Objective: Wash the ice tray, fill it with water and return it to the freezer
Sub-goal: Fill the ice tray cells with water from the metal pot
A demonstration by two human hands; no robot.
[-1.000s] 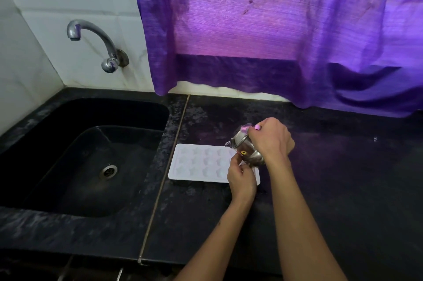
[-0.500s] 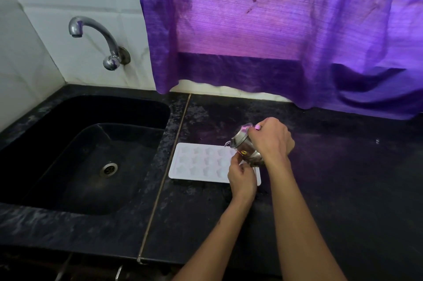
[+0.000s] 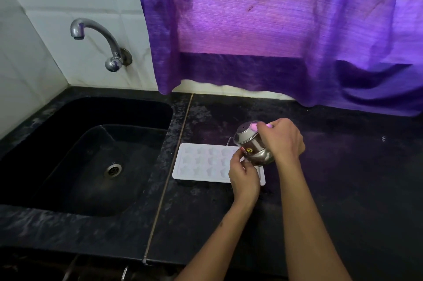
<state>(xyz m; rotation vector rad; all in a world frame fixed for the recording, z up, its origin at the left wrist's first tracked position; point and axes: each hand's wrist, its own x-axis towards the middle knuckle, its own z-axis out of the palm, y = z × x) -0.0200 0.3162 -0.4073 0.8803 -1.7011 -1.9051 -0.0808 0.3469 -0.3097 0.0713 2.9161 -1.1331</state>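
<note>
Little has been moved since the earlier frames: the small steel pot is kept tilted over the white plastic ice tray by the gripping right hand. By the left hand the tray's right end, flat on the black counter beside the sink, is pinched.

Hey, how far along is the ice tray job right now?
Washing looks finished: the ice tray lies flat on the counter beside the sink, and the tap isn't running. Filling is in hand: the right hand tilts a steel cup over the tray's right end while the left hand steadies that end. Which cells hold water is unclear. The freezer trip remains.
</note>
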